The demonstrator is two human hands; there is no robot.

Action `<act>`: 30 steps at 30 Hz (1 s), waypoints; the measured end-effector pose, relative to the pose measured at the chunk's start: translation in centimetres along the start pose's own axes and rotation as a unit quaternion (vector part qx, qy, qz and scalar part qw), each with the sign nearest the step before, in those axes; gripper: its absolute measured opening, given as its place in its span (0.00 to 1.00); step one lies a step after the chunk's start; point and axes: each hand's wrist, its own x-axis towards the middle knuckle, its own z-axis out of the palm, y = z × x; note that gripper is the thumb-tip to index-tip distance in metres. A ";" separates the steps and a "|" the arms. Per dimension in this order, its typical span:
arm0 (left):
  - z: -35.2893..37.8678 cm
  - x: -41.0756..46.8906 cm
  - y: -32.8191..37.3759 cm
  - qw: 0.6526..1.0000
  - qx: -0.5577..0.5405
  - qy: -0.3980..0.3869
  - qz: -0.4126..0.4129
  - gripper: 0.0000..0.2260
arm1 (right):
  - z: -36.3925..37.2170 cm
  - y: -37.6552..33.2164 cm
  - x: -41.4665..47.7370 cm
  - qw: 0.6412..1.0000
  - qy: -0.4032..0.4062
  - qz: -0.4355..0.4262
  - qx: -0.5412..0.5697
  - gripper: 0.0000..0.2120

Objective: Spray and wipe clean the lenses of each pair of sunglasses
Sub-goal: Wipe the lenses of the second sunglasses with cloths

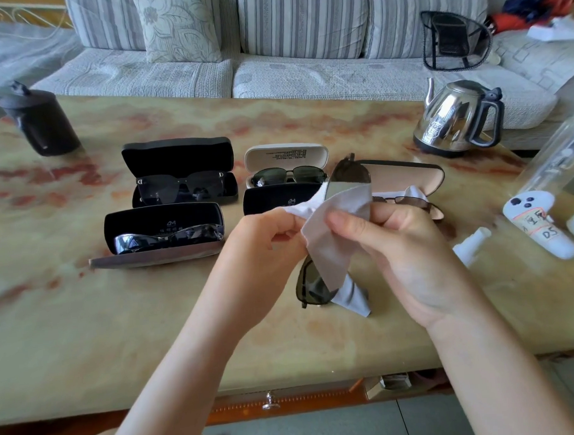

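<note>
Two hands raised over the middle of the table [85,327]. In the left hand [266,231], a pinched corner of the white cloth [333,235]. In the right hand [397,244], fingers curled round cloth and held sunglasses [312,289], stood on end, lenses toward 12 and 6 o'clock. At 10 to 12 o'clock, three open cases [179,156] with sunglasses inside. At 1 o'clock, an open tan-lined case [406,177]. At 3 o'clock, a white spray bottle [471,246] lying flat.

The left hand [266,231] is pinching a corner of the white cloth [332,228], while the right hand [403,244] is pinching that cloth around the sunglasses [314,287], held on end above the table [118,326]. Open cases [180,171] are lying at 11 o'clock, a kettle [453,115] standing at 2.
</note>
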 end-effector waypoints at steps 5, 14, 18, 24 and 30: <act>0.5 0.1 -0.1 1.000 0.011 -0.004 0.021 0.07 | 1.4 -0.3 0.6 0.996 0.050 0.020 0.067 0.06; 0.9 -0.2 0.5 1.000 -0.019 0.002 -0.002 0.05 | 0.9 -1.2 2.5 0.987 0.118 -0.027 0.108 0.04; 0.9 -0.3 0.4 0.999 -0.045 0.012 -0.002 0.09 | 0.6 -0.7 2.5 0.984 0.138 -0.053 0.097 0.12; 1.3 -0.3 0.3 0.996 -0.081 0.022 0.002 0.09 | 1.0 0.0 1.9 0.982 0.139 -0.050 0.115 0.12; 1.1 -0.1 -0.2 0.993 -0.119 0.025 -0.001 0.07 | 1.3 0.8 0.9 0.987 0.111 -0.064 0.093 0.15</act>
